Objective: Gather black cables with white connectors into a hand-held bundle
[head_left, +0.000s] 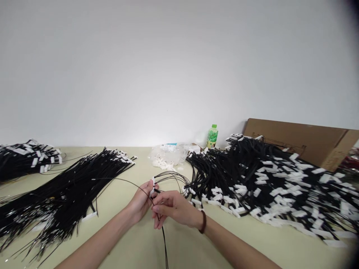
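At the middle of the table my left hand (142,201) is closed around a white connector (153,191), which shows between its fingertips. A bundle of thin black wires (171,175) loops from the connector towards the pile on the right. Close beside it, touching or nearly so, my right hand (175,209) pinches a thin black wire (123,180). One end of that wire arcs off to the left over the table. Black strands (165,243) also hang down below my right hand to the near edge of the picture. The fingers partly hide the connector's lower part.
Bundles of black wires (64,190) lie at left, with another bundle (25,158) behind. A large pile of black cables with white connectors (252,179) covers the right. A clear plastic bag (165,154) of white pieces, a green-capped bottle (212,136) and a cardboard box (291,140) stand by the wall.
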The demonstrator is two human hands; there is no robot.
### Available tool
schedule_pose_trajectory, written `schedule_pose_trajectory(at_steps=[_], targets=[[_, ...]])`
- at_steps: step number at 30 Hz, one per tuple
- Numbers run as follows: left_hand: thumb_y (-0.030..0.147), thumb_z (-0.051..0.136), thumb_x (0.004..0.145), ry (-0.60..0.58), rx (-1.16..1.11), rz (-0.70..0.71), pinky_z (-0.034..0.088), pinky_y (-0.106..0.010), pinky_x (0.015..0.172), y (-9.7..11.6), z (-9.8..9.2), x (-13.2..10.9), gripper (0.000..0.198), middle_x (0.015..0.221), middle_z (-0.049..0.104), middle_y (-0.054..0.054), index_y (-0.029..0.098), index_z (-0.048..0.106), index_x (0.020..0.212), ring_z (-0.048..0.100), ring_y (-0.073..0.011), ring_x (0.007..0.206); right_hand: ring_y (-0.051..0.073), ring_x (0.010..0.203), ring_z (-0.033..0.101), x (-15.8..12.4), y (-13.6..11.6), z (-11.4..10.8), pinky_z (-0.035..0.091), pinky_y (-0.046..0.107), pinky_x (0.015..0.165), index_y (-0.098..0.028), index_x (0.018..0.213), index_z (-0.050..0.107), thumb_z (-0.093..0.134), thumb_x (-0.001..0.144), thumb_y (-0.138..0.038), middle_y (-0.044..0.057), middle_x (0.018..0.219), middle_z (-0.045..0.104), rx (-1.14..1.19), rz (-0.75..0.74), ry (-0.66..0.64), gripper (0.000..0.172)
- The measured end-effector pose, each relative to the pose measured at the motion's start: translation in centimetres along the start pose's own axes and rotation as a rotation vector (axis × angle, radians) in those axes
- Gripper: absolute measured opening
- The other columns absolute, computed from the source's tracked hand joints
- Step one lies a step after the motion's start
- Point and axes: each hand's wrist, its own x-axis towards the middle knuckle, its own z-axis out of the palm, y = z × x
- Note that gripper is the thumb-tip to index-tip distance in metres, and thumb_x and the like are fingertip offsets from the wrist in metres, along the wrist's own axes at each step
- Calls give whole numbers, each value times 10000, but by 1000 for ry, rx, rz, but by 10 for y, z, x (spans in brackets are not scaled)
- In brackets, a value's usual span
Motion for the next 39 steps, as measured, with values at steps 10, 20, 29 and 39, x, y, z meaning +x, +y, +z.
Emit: schedule_pose_trajectory(at_steps=[10, 20, 29, 39], targets=[[412, 594, 712, -15, 21, 12, 320, -179, 443, -2, 0, 1, 309, 564, 458, 38, 141, 446, 724, 365, -44, 430, 40, 540, 509, -1, 9, 4, 417, 134, 507, -71, 792, 636, 644, 681, -323, 30, 650, 576, -307, 7, -87, 276], [382, 539, 767, -16, 11, -2, 312, -173, 449, -4, 0, 1, 261, 545, 395, 54, 139, 446, 761, 323, -35, 422, 41, 570, 483, -3, -1, 6, 370, 119, 514, -118, 805, 679, 627, 686, -212, 6, 652, 591, -608, -116, -89, 160], [298, 524, 788, -9, -27, 9, 306, -156, 449, 1, 6, -4, 207, 656, 433, 36, 120, 430, 740, 317, -18, 456, 39, 611, 479, -5, -4, 0, 382, 92, 534, -108, 774, 671, 557, 630, -55, -3, 706, 585, -812, -187, -104, 191], [355, 620, 702, -53, -14, 22, 321, -181, 460, -1, 3, -1, 298, 672, 438, 45, 134, 427, 760, 318, -18, 455, 34, 582, 423, -5, -6, -3, 366, 112, 567, -136, 720, 662, 555, 612, -35, -32, 711, 587, -925, -167, -224, 182]])
